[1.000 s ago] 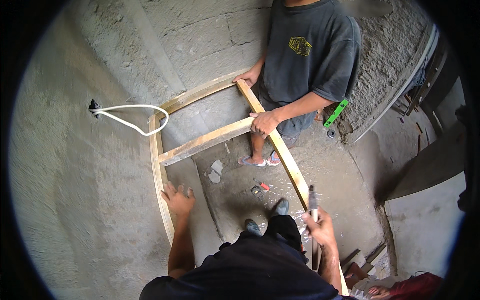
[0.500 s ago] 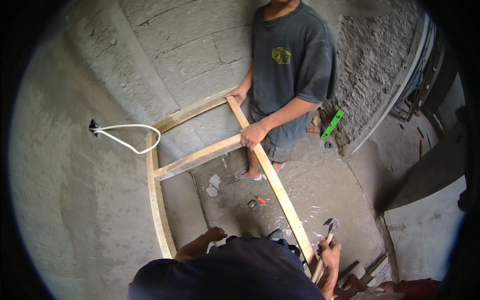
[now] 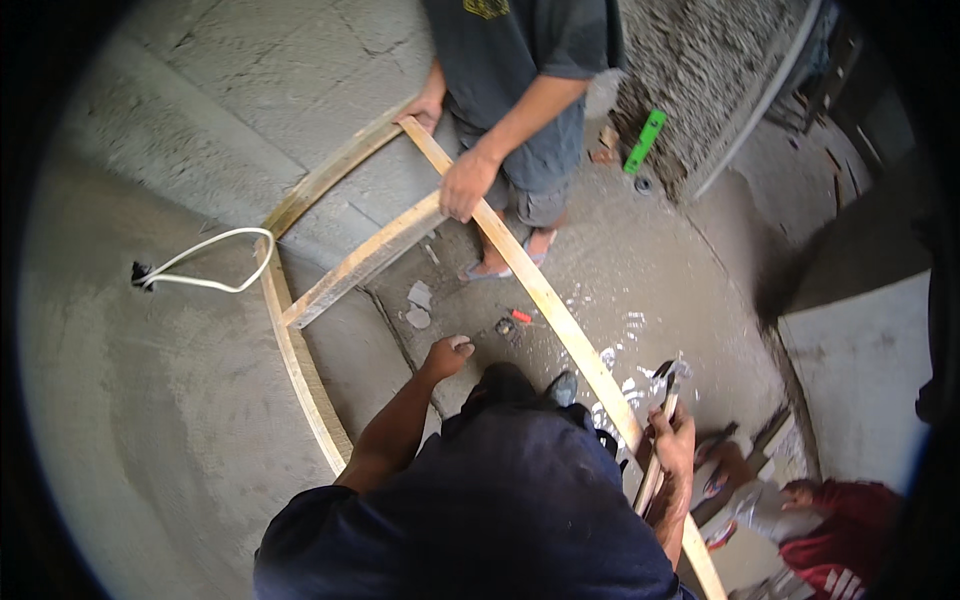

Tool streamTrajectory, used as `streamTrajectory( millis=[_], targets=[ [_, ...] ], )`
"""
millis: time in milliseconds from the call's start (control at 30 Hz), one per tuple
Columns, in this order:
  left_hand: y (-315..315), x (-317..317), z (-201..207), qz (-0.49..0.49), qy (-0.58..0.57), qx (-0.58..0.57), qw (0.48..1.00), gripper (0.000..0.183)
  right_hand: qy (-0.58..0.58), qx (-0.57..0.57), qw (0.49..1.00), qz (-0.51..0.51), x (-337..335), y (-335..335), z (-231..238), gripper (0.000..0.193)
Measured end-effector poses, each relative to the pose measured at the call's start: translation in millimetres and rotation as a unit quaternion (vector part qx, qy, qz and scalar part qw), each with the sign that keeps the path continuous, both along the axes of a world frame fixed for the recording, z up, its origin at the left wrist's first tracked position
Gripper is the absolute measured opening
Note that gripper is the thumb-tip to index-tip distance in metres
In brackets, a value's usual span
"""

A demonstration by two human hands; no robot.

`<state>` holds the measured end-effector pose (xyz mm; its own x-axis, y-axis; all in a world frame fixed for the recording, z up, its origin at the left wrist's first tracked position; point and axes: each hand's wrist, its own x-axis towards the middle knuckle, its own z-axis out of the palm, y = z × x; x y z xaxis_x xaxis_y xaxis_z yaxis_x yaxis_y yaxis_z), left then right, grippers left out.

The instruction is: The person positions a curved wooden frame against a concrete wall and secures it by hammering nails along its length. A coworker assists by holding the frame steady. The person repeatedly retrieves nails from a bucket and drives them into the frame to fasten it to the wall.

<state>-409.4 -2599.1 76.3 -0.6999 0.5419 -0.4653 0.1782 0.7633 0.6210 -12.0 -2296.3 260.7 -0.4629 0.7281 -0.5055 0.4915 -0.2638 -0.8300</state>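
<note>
My right hand (image 3: 674,440) is wrapped round the wooden handle of a claw hammer (image 3: 655,465), head up, beside the long front strip of a wooden frame (image 3: 560,316). In front of my body, my left hand (image 3: 447,357) is closed, fingers curled; whether anything small is inside is hidden. It hangs apart from the wood, within the frame's outline. A crosspiece (image 3: 365,258) joins the long strip to the frame's left side (image 3: 294,366). Across from me, a co-worker in a dark T-shirt (image 3: 525,45) grips the far corner and the crosspiece joint with both hands.
A white cable loop (image 3: 215,287) sticks out of the grey wall at left. On the wet floor lie a red-handled tool (image 3: 521,316) and broken pale pieces (image 3: 419,304). A green spirit level (image 3: 645,141) leans farther back. Another person in red (image 3: 850,535) is low at right.
My left hand has come forward, away from my body. The view has shifted, so the frame and co-worker appear higher and farther left. More of the person in red shows.
</note>
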Motion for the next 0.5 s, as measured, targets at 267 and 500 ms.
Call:
streamTrajectory(
  millis=[267,500],
  targets=[
    [-44.8,-30.6,-79.4,-0.399,0.033,-0.153,0.903,0.037,0.091,0.074,0.988,-0.103,41.8,-82.2,41.1,0.023],
    [-21.2,-130.3,-101.5,-0.169,-0.163,-0.092,0.968,0.043,-0.180,0.100,0.977,0.055,27.0,-161.5,-44.4,0.030]
  ],
)
